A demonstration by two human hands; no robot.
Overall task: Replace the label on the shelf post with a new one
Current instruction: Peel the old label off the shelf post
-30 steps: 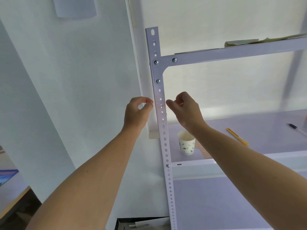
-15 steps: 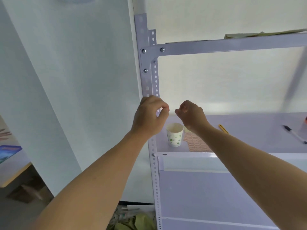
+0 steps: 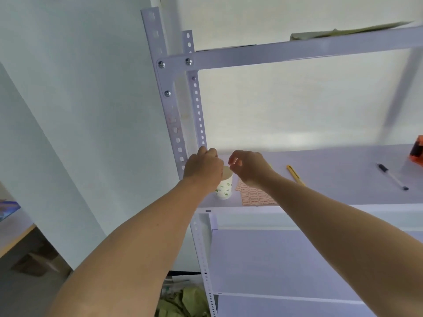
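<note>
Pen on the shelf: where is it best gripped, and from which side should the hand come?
Probably the pen at its white middle, from above. It lies flat and slanted on the shelf, bare surface along both long sides, so thumb and finger can close across it. The right hand is nearer.

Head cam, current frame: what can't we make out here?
All head view.
1. Whether the left hand or right hand pinches anything: curled fingers hide the tips, and any scrap is too small.
2. Paper cup contents: the left hand covers part of the rim.
3. Label sheet print: too small, and the right wrist overlaps it.
4. Orange object: cut by the right edge.
5. Marks on the shelf post: too blurred to call residue.
</note>
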